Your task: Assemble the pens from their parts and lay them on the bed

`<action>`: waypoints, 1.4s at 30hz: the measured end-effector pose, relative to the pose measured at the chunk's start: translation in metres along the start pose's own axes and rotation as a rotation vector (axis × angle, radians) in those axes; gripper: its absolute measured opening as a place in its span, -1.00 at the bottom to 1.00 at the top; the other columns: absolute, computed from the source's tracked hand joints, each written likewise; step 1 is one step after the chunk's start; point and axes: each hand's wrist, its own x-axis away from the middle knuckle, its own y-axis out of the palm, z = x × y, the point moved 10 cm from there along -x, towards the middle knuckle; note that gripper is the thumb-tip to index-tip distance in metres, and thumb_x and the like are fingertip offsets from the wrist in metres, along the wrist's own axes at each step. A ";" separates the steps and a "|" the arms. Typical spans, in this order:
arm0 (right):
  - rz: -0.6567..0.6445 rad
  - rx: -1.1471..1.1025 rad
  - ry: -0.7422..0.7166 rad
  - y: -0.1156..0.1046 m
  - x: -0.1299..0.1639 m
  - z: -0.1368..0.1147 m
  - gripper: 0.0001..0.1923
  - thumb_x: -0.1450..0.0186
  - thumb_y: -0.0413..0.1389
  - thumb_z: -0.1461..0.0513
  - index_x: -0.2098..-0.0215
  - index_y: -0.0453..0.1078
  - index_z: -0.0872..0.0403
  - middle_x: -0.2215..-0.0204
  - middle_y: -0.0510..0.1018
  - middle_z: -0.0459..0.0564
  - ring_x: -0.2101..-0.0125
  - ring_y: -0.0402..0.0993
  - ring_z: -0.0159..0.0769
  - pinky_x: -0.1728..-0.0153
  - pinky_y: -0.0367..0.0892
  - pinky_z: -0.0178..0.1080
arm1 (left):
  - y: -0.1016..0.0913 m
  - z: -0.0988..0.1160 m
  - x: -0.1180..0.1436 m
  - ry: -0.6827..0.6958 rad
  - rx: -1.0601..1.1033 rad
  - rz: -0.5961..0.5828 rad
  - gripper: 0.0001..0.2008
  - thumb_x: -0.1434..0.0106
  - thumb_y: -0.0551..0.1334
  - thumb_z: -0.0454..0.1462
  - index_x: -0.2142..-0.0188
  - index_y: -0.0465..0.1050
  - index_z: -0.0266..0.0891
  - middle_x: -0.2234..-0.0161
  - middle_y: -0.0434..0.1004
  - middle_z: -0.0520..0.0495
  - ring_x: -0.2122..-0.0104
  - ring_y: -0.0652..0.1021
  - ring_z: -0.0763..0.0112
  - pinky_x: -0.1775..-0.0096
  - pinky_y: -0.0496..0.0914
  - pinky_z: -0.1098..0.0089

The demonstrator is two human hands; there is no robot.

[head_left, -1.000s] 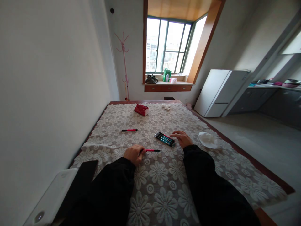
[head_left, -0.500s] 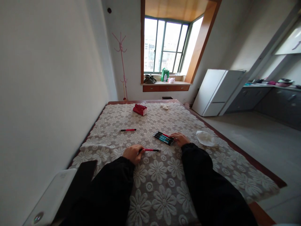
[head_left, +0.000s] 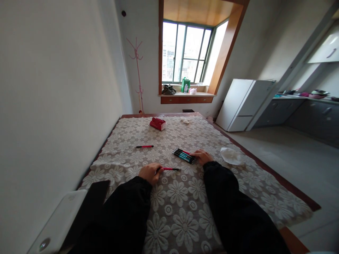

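Left hand (head_left: 149, 173): clenched around the end of a red pen (head_left: 169, 169), which lies on the desk (head_left: 185, 211)
Right hand (head_left: 201, 156): fingers touch the pen bundle (head_left: 184, 156); grasp cannot be told
Second red pen (head_left: 144, 146): alone, farther away on the cloth
Red box (head_left: 158, 123): near the far edge
Tissue (head_left: 231, 156): just right of the right hand

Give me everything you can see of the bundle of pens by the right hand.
The bundle of pens is a flat row of slim sticks, mostly dark with teal barrels and at least one red, lying side by side on the floral lace tablecloth. It lies slantwise, one end toward the far left, the other toward the right hand, whose fingertips rest on that near end. The exact count is too small to tell. A crumpled white tissue lies apart to its right.
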 end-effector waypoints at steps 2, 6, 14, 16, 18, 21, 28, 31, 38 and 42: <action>0.011 0.006 0.004 0.001 0.000 0.001 -0.46 -0.07 -0.04 0.49 0.12 0.52 -0.05 0.35 0.56 -0.04 0.27 0.42 -0.27 0.18 0.31 -0.28 | -0.001 0.001 0.000 0.000 -0.002 -0.005 -0.76 -0.30 0.04 -0.13 0.24 0.46 -0.08 0.23 0.56 -0.01 0.22 0.52 0.33 0.23 0.31 0.40; 0.059 0.033 -0.012 -0.001 0.002 -0.003 -0.51 -0.08 -0.05 0.47 0.14 0.52 0.01 0.34 0.53 0.00 0.26 0.39 -0.23 0.19 0.31 -0.25 | 0.000 -0.001 0.000 -0.020 -0.008 -0.010 -0.75 -0.31 0.04 -0.13 0.23 0.47 -0.09 0.22 0.56 -0.02 0.20 0.52 0.33 0.22 0.30 0.41; 0.168 -0.048 0.066 -0.008 0.007 0.004 -0.51 -0.05 -0.06 0.44 0.09 0.39 0.03 0.31 0.54 -0.03 0.28 0.42 -0.25 0.17 0.31 -0.22 | 0.000 -0.002 0.000 0.000 -0.006 0.024 -0.76 -0.32 0.04 -0.13 0.22 0.46 -0.08 0.23 0.57 0.00 0.22 0.53 0.32 0.24 0.32 0.40; 0.244 -0.080 0.042 -0.019 0.007 -0.003 -0.51 -0.11 -0.08 0.42 0.03 0.35 0.03 0.28 0.54 -0.03 0.28 0.43 -0.25 0.17 0.32 -0.20 | -0.001 -0.003 0.000 -0.008 -0.013 0.036 -0.74 -0.33 0.02 -0.12 0.22 0.46 -0.08 0.24 0.57 -0.01 0.23 0.53 0.32 0.25 0.32 0.40; 0.354 -0.069 0.003 -0.035 0.008 -0.021 -0.60 -0.19 -0.10 0.39 0.05 0.35 0.05 0.27 0.54 0.00 0.27 0.43 -0.23 0.15 0.32 -0.15 | -0.002 -0.005 0.000 -0.008 -0.010 0.057 -0.73 -0.33 0.02 -0.11 0.22 0.46 -0.09 0.23 0.57 -0.02 0.21 0.53 0.32 0.24 0.34 0.40; 0.411 -0.050 -0.115 -0.044 0.007 -0.070 -0.74 -0.31 -0.07 0.30 0.12 0.40 0.07 0.25 0.52 0.04 0.19 0.38 -0.19 0.09 0.26 -0.13 | -0.003 -0.007 -0.001 0.010 0.019 0.097 -0.72 -0.33 0.03 -0.10 0.19 0.47 -0.09 0.20 0.57 -0.02 0.19 0.53 0.31 0.20 0.35 0.39; 0.088 0.077 -0.379 0.007 -0.004 -0.190 -0.79 -0.27 0.15 0.13 0.15 0.45 0.02 0.23 0.48 0.06 0.15 0.31 -0.13 0.11 0.17 -0.11 | -0.010 -0.003 -0.001 0.114 0.083 0.199 -0.75 -0.29 0.11 -0.08 0.23 0.49 -0.11 0.27 0.58 -0.01 0.28 0.53 0.38 0.22 0.37 0.39; 0.101 -0.021 -0.284 0.007 -0.014 -0.195 -0.88 -0.30 0.11 0.19 0.31 0.45 0.07 0.38 0.46 0.03 0.27 0.32 -0.21 0.20 0.18 -0.17 | -0.018 -0.003 0.002 0.112 0.214 0.260 -0.75 -0.23 0.19 -0.06 0.18 0.42 -0.13 0.37 0.56 0.04 0.44 0.49 0.47 0.35 0.37 0.44; 0.208 -1.056 0.064 0.025 -0.026 -0.150 -0.73 -0.27 0.09 0.03 0.29 0.26 0.06 0.56 0.44 -0.12 0.55 0.34 -0.35 0.52 0.21 -0.30 | -0.038 0.003 0.009 0.133 0.301 0.400 -0.77 -0.22 0.21 -0.15 0.15 0.33 -0.15 0.27 0.50 -0.02 0.32 0.48 0.40 0.37 0.37 0.42; 0.063 -1.205 0.151 0.053 -0.023 -0.144 -0.69 -0.16 0.21 0.03 0.39 0.27 0.07 0.58 0.52 -0.07 0.61 0.36 -0.36 0.61 0.16 -0.33 | -0.033 0.006 0.007 0.154 0.224 0.359 -0.90 -0.23 0.21 -0.21 0.28 0.38 -0.17 0.35 0.48 -0.01 0.33 0.47 0.39 0.29 0.37 0.38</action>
